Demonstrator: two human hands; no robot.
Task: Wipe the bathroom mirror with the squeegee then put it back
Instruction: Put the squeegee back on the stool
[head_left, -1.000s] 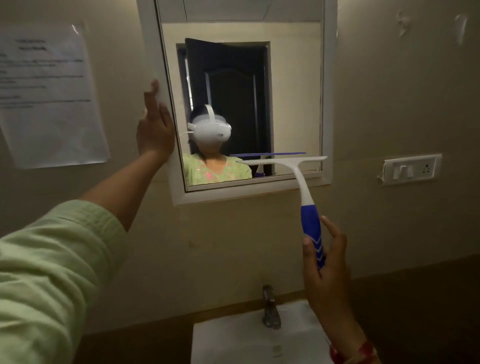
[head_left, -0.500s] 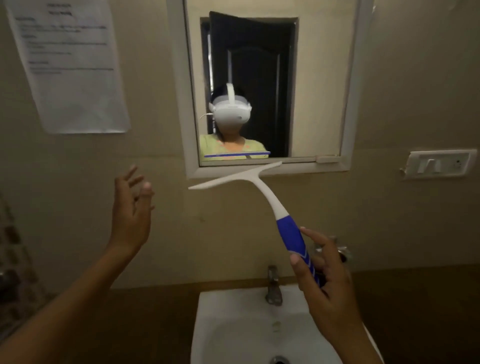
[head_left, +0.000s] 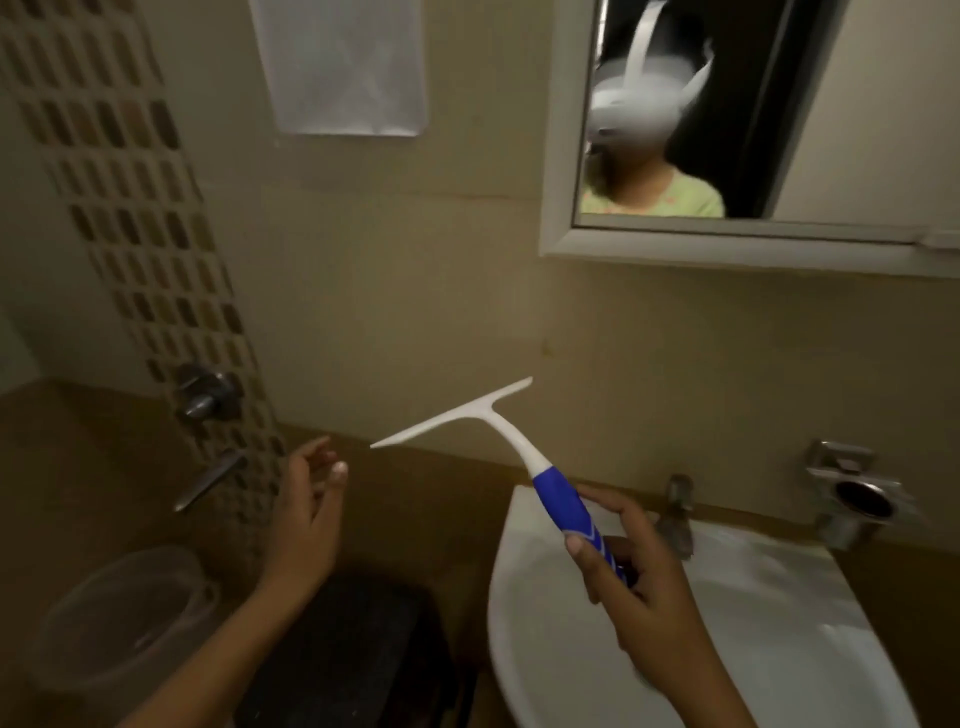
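Note:
My right hand (head_left: 644, 582) grips the blue handle of the squeegee (head_left: 524, 447), whose white T-shaped blade points up and left, in the air over the left rim of the sink. The blade is well below the white-framed mirror (head_left: 753, 130) at the upper right and does not touch it. My left hand (head_left: 306, 514) hovers to the left of the blade tip with fingers apart and nothing in it.
A white sink (head_left: 753, 649) with a metal tap (head_left: 678, 514) lies at the lower right. A metal holder (head_left: 857, 499) is fixed to the wall beside it. Lower left are a clear bucket (head_left: 119, 629), a dark stool (head_left: 353, 644), wall taps (head_left: 205, 395) and a paper notice (head_left: 343, 67).
The view has swung down and left. My right hand lowered the squeegee from the mirror's bottom edge to above the sink. My left hand dropped from the mirror frame to waist height.

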